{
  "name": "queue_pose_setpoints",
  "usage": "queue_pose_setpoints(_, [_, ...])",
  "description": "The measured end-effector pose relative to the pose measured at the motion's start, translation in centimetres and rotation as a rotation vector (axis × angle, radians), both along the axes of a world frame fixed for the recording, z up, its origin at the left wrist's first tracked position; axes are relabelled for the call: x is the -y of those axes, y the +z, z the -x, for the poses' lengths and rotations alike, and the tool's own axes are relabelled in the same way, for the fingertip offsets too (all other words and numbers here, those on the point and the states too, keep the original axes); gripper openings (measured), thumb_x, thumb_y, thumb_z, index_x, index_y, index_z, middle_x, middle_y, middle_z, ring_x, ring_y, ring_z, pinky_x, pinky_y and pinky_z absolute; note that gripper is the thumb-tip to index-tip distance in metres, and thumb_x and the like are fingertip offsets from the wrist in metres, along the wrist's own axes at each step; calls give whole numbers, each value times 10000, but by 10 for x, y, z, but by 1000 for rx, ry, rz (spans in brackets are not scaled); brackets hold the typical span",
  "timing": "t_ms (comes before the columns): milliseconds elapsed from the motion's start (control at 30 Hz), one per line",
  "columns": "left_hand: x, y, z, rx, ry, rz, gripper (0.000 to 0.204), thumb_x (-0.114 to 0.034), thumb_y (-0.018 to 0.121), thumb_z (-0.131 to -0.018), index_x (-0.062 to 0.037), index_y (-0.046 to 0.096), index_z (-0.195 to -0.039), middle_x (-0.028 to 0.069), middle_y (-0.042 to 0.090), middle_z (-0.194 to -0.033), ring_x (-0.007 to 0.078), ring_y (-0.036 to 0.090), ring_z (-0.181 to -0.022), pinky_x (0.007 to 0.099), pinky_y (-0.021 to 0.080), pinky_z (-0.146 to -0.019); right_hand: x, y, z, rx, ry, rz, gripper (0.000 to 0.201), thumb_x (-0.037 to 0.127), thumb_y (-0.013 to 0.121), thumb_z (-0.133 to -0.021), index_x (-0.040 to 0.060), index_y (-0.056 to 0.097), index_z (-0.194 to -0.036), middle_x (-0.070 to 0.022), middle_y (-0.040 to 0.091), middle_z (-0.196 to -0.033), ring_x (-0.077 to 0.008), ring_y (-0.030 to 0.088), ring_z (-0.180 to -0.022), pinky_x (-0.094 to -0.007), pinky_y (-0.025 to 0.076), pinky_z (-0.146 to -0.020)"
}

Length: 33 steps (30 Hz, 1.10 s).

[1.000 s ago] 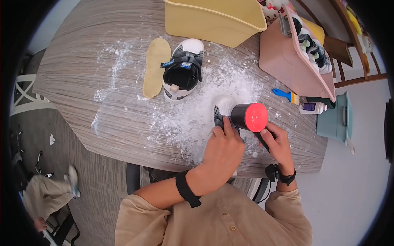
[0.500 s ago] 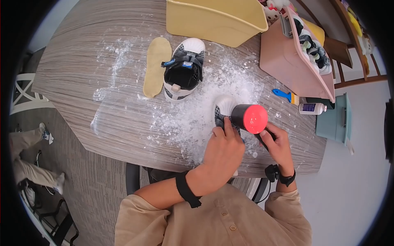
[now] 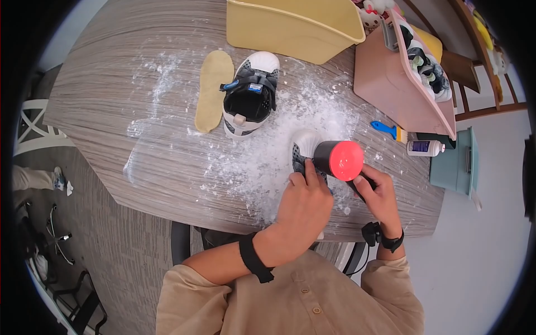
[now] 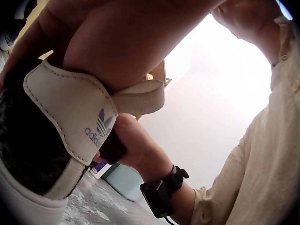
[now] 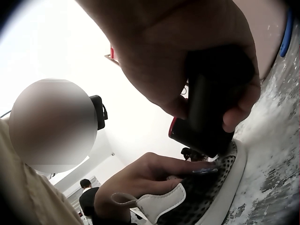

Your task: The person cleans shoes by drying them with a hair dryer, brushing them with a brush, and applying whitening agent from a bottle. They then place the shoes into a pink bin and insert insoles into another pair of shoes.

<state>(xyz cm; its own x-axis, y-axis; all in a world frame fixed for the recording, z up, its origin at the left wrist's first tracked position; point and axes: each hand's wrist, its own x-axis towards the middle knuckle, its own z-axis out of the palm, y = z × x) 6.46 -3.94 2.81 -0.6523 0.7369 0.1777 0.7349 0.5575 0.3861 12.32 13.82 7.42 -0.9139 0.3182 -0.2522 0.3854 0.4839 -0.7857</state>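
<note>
A white and dark grey sneaker point(image 3: 305, 146) lies on the powder-strewn table, its toe pointing away from me. My left hand point(image 3: 306, 204) grips it from above, fingers over its upper. In the left wrist view the heel patch point(image 4: 70, 112) shows, with a pull loop at its top. My right hand point(image 3: 381, 195) holds a black hair dryer point(image 3: 326, 157) with a red round end by its handle; its barrel points at the sneaker's upper, close to the left fingers. A matching sneaker point(image 3: 249, 95) stands farther back, beside a beige insole point(image 3: 214, 92).
White powder point(image 3: 240, 173) covers much of the table point(image 3: 100, 95). Behind are a yellow bin point(image 3: 279, 33) and a pink bin point(image 3: 385, 84) with shoes inside. A blue-handled brush point(image 3: 385, 129), a white bottle point(image 3: 422, 147) and a teal bin point(image 3: 455, 167) are at the right.
The hair dryer has shifted very slightly left; the left hand and sneaker look the same. At the far left, another person's legs have moved away.
</note>
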Motion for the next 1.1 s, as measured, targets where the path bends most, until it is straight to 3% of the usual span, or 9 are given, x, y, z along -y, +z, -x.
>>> queue_pose_setpoints(167, [-1,-1,-1,-2,-1,4,363,-77,590,-701,84,653,-1020,291,604,-1151,255,604,-723,294,529,-536,0,1,2,-1,-31,-8,297,143,587,-900,-20,625,-1145,-13,566,-693,-64,493,-598,-233,413,-555])
queue_pose_setpoints(267, [-1,-1,0,11,7,-7,364,-77,590,-701,80,654,-1023,290,603,-1153,252,603,-721,291,527,-533,-1,5,2,10,65,-81,310,146,586,-902,-25,617,-1159,-14,571,-697,-62,491,-601,-232,412,-554])
queue_pose_setpoints(467, [-2,-2,-1,-6,10,6,350,-77,590,-704,74,660,-1012,288,604,-1150,252,602,-715,291,523,-527,-2,2,8,-17,-81,-32,315,159,561,-917,-27,612,-1167,-20,582,-715,-64,497,-601,-228,412,-545])
queue_pose_setpoints(667, [-1,0,0,-5,9,-1,344,-72,592,-704,73,663,-1007,285,609,-1137,252,598,-709,290,520,-523,-9,3,8,31,-10,6,297,179,521,-942,-38,618,-1119,-17,579,-715,-61,504,-585,-218,410,-522])
queue_pose_setpoints(1100, [-2,-1,-1,-4,3,7,339,-66,592,-708,73,659,-1010,283,604,-1142,254,595,-720,292,517,-520,-23,-7,14,46,-116,187,319,255,466,-974,-26,616,-965,-58,622,-716,-86,549,-519,-228,428,-498])
